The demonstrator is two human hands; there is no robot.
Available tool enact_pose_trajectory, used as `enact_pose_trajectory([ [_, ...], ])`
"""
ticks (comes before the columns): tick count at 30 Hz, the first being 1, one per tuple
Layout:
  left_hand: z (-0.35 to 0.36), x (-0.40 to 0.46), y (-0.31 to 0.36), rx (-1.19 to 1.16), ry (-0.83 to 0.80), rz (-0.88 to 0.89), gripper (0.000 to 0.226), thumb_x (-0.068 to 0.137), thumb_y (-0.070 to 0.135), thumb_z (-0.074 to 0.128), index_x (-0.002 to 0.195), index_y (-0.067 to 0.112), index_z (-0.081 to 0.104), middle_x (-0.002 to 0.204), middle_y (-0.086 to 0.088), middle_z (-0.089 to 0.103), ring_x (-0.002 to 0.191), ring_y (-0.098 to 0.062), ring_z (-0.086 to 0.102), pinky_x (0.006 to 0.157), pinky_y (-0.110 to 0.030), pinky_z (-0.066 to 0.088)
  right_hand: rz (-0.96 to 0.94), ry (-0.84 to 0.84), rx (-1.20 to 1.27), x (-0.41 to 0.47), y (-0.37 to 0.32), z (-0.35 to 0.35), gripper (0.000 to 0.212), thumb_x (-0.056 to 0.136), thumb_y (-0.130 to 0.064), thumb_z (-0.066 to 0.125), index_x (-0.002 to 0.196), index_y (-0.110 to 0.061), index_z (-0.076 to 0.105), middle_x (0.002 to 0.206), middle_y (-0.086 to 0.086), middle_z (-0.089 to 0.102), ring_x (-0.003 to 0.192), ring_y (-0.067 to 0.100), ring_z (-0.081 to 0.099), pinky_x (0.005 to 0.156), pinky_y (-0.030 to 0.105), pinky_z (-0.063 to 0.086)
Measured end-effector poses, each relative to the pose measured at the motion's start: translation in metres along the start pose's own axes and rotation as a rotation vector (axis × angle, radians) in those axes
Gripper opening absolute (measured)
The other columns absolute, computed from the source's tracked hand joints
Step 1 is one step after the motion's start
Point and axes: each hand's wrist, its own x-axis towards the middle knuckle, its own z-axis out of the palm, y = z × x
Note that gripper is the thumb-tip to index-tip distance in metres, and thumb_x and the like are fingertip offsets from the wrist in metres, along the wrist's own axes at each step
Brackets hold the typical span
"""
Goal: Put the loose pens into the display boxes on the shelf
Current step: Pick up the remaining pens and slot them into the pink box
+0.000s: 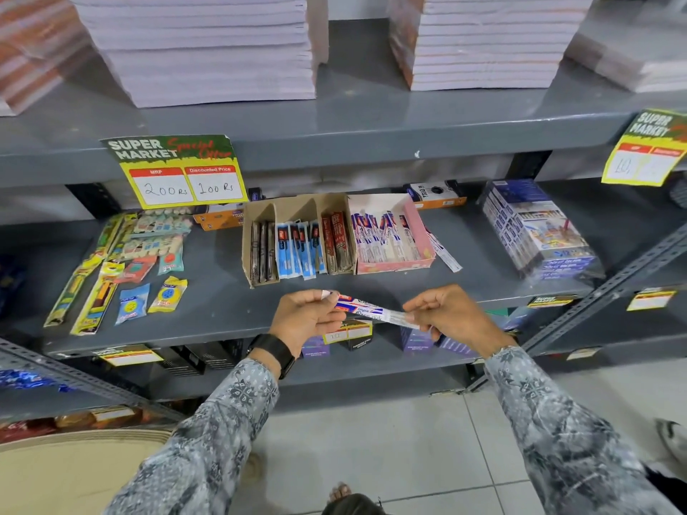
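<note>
Both hands hold a small bundle of white, blue and red packaged pens (366, 309) in front of the grey shelf (230, 310). My left hand (303, 315) pinches its left end and my right hand (451, 314) pinches its right end. Behind them on the shelf stands a brown cardboard display box (297, 241) with dark, blue and red pen packs in its compartments. A pink display box (390, 232) to its right holds white and blue pen packs. One loose pen pack (444, 252) lies beside the pink box.
Yellow and blue stationery packets (119, 269) lie on the shelf at the left. A wrapped blue carton (539, 228) stands at the right. Notebook stacks (208, 46) fill the shelf above, with a price sign (178, 172) hanging from its edge. Tiled floor lies below.
</note>
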Motion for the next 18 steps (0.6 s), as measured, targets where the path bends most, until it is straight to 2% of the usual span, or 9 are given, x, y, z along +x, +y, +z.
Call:
enact_pose_trajectory([
  [4,-0.001,0.008,0.003,0.078,-0.030,0.045,0.030,0.088,0.015,0.072,0.113,-0.003,0.069,0.098,-0.023,0.076,0.083,-0.026,0.076,0.071,-0.031,0.063,0.044,-0.082,0.000,-0.006,-0.002,-0.002,0.005,0.084,-0.004,0.080,0.089,-0.005,0.080,0.066,0.014,0.067,0.045,0.015,0.051,0.044,0.024,0.047],
  [7,0.001,0.010,0.001,0.150,-0.026,0.132,0.031,0.092,0.017,0.068,0.119,0.002,0.068,0.109,-0.018,0.074,0.099,-0.031,0.073,0.084,-0.036,0.061,0.070,-0.062,0.050,-0.008,-0.006,-0.004,0.004,0.085,0.002,0.076,0.085,-0.002,0.077,0.060,0.012,0.063,0.043,0.017,0.049,0.044,0.025,0.046],
  [9,-0.006,0.018,-0.008,0.485,0.079,0.248,0.042,0.097,0.032,0.060,0.134,0.013,0.060,0.131,-0.009,0.066,0.124,-0.027,0.061,0.106,-0.040,0.049,0.071,0.041,0.137,-0.006,-0.014,-0.004,0.015,0.087,0.008,0.070,0.080,-0.004,0.076,0.060,0.012,0.063,0.041,0.013,0.052,0.043,0.024,0.049],
  [11,-0.019,0.029,-0.023,0.989,0.097,0.283,0.061,0.101,0.048,0.042,0.153,0.017,0.034,0.159,-0.009,0.035,0.150,-0.026,0.027,0.122,-0.046,0.023,0.083,0.175,0.225,0.003,-0.026,-0.005,0.019,0.086,0.011,0.067,0.082,-0.004,0.077,0.065,0.015,0.065,0.046,0.015,0.055,0.044,0.023,0.054],
  [13,-0.032,0.040,-0.044,1.334,0.019,0.240,0.074,0.100,0.055,0.025,0.158,0.011,0.008,0.167,-0.012,0.001,0.154,-0.026,-0.006,0.125,-0.047,-0.001,0.114,0.295,0.305,0.028,-0.040,-0.004,0.016,0.084,0.012,0.066,0.084,-0.001,0.076,0.066,0.017,0.066,0.044,0.017,0.056,0.044,0.024,0.055],
  [16,-0.040,0.043,-0.067,1.578,0.002,0.272,0.086,0.091,0.064,0.005,0.157,0.010,-0.005,0.166,-0.009,-0.014,0.151,-0.022,-0.020,0.123,-0.043,-0.012,0.165,0.407,0.319,0.069,-0.060,0.004,0.006,0.079,0.008,0.069,0.081,0.005,0.074,0.067,0.018,0.069,0.038,0.018,0.058,0.055,0.032,0.060],
  [18,-0.040,0.044,-0.070,1.574,0.018,0.283,0.082,0.096,0.062,0.012,0.157,0.010,-0.006,0.166,-0.007,-0.015,0.151,-0.021,-0.020,0.123,-0.042,-0.012,0.187,0.421,0.285,0.087,-0.068,0.007,0.007,0.080,0.001,0.072,0.084,0.006,0.073,0.064,0.012,0.070,0.042,0.017,0.064,0.054,0.030,0.060],
])
